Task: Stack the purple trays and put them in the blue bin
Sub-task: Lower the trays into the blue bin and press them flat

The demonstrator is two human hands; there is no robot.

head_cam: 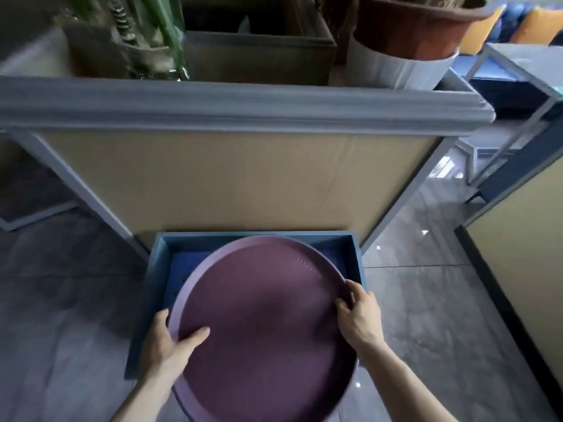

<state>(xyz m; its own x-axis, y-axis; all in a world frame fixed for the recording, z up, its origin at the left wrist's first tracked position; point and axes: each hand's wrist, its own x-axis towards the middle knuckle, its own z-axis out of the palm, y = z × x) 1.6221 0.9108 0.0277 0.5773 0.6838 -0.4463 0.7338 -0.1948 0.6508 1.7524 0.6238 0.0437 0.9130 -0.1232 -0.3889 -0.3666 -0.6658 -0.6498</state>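
A large round purple tray point(262, 324) fills the lower middle of the head view, held over the blue bin point(355, 257) on the floor. My left hand point(166, 345) grips its left rim, thumb lying on the tray's inner face. My right hand point(359, 315) grips the right rim, fingers curled over the edge. A second purple edge shows under the tray at the lower left, so it looks like a stack; I cannot tell how many. The tray hides most of the bin's inside and its near wall.
Behind the bin stands a grey-framed partition with a tan panel point(237, 181). On the ledge above are a grey planter box point(259, 56), a brown pot in a white pot point(408, 41) and a glass vase with stems point(152, 41). Glossy grey floor tiles point(426, 284) surround the bin.
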